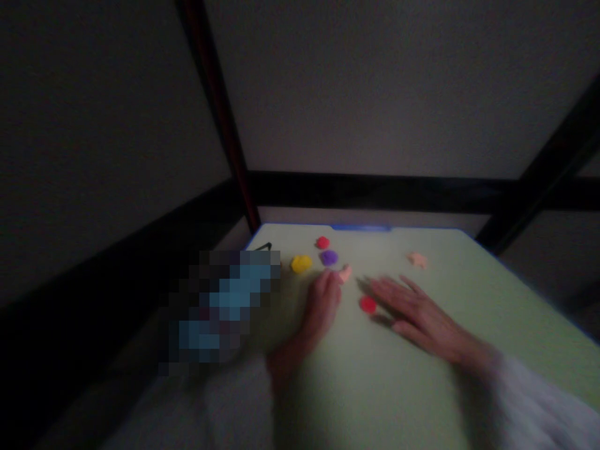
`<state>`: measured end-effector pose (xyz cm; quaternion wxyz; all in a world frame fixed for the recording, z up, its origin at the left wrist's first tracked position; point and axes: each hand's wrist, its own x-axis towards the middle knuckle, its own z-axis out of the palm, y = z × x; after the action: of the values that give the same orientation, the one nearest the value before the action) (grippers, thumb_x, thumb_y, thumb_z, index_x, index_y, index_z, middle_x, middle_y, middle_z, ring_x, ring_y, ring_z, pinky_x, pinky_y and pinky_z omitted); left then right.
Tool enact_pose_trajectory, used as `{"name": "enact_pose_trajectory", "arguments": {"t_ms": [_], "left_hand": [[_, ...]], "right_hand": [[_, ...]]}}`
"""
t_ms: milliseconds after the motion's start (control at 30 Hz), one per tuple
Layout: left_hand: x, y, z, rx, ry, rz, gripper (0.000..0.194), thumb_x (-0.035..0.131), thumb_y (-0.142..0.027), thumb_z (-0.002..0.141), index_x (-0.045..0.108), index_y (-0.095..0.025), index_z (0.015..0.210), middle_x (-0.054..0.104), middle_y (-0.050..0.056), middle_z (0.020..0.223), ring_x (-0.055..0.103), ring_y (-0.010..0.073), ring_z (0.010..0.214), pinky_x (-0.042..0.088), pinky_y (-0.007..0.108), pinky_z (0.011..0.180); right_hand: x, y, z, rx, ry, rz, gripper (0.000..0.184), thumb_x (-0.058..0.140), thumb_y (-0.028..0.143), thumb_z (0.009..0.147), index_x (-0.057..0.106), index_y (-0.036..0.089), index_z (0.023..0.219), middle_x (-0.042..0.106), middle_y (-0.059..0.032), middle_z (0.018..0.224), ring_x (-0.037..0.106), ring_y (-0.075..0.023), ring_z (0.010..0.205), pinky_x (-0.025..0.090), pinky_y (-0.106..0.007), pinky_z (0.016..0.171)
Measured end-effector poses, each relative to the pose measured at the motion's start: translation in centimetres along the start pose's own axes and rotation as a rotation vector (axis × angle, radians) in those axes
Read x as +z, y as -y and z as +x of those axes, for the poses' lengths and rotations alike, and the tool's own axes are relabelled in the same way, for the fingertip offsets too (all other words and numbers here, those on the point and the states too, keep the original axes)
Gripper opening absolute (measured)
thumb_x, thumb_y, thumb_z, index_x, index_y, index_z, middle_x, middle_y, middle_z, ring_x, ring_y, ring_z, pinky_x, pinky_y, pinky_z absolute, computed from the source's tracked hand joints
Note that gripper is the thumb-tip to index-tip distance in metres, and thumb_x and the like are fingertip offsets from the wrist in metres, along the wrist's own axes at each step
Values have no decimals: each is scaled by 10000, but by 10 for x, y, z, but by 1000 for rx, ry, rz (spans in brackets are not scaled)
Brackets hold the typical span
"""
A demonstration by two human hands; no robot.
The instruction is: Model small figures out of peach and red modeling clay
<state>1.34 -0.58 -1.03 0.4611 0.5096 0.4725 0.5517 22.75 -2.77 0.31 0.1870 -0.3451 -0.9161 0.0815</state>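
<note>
My left hand (324, 300) is closed, its fingers curled at a small pale pink piece (345, 273) that looks like modelling clay and sticks out beyond them. To the right, my right hand (419, 315) is open, fingers stretched out low over the table, slightly blurred. A flat round red piece (368, 305) lies beside its fingers. Beyond my left hand are a purple lump (329, 257), a yellow lump (300, 264) and a second red lump (323, 242). Farther right lies a peach-coloured, uneven piece (417, 259).
The pale table (365, 387) has a blue edge, with a blue strip (360, 228) at its far side. A pixelated bluish object (229, 306) is at the left, its kind hidden. A grey wall with dark beams stands behind.
</note>
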Motion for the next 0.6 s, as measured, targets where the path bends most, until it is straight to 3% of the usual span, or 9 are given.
{"name": "enact_pose_trajectory", "arguments": {"t_ms": [67, 133, 400, 600], "left_hand": [[-1, 0, 0, 11, 7, 27, 221, 507, -339, 779, 490, -200, 607, 417, -43, 468, 388, 98, 448, 287, 250, 462], [-1, 1, -1, 13, 8, 44, 223, 504, -321, 780, 482, -203, 592, 428, -37, 479, 409, 104, 460, 299, 256, 473], [4, 1, 0, -28, 6, 49, 191, 456, -302, 793, 480, -198, 634, 414, -50, 455, 384, 97, 435, 282, 247, 459], [8, -5, 1, -59, -5, 57, 187, 409, -307, 788, 424, -189, 644, 378, -65, 469, 348, 76, 427, 263, 217, 436]], "right_hand": [[2, 0, -4, -67, 106, -52, 643, 351, 499, 897, 134, 248, 1447, 277, -77, 1481, 232, -274, 1361, 91, -567, 1086], [5, 1, -5, -98, 157, -78, 665, 353, 504, 895, 90, 251, 1451, 250, -60, 1487, 176, -264, 1377, 42, -572, 1089], [6, 5, 0, -62, 214, -101, 614, 378, 457, 906, 135, 283, 1441, 254, -17, 1487, 153, -238, 1384, 86, -560, 1096], [2, 4, -4, -44, 118, 65, 637, 312, 489, 910, 71, 256, 1452, 133, -51, 1518, 107, -251, 1388, 84, -529, 1103]]}}
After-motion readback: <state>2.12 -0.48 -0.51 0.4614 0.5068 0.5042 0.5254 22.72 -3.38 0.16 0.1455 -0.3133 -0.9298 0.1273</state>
